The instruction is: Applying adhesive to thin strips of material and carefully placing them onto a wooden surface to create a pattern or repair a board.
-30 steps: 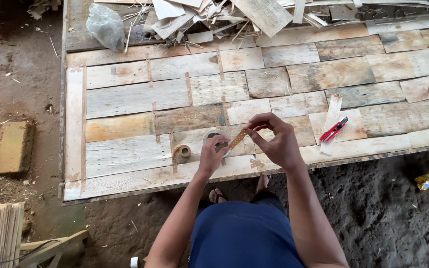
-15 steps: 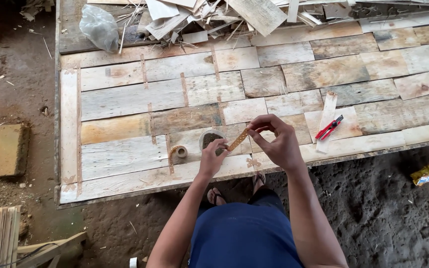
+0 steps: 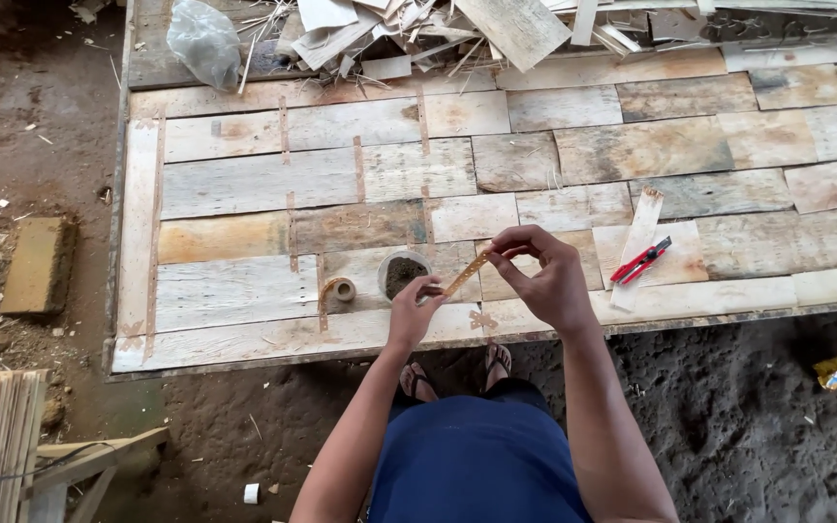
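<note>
You hold a thin tan strip (image 3: pixel 465 274) between both hands, just above the patched wooden tabletop (image 3: pixel 244 184). It looks flimsy, so if you pull or bend it hard between the two grips it could tear or crease, and a loose pinch could let it drop onto the boards or off the near edge to the dirt floor (image 3: pixel 748 416). The small round cup (image 3: pixel 401 273) of dark stuff sits right under your left hand (image 3: pixel 411 312), and a careless sweep could tip it. The red cutter (image 3: pixel 640 261) lies near your right side, close enough to catch a stray wrist.

Your right hand (image 3: pixel 544 281) pinches the upper end of the strip at the fingertips, its other fingers curled. Your left hand grips the lower end, thumb and forefinger closed on it. The strip runs slanted between them, rising from left hand to right, over the cup's right rim.
</note>
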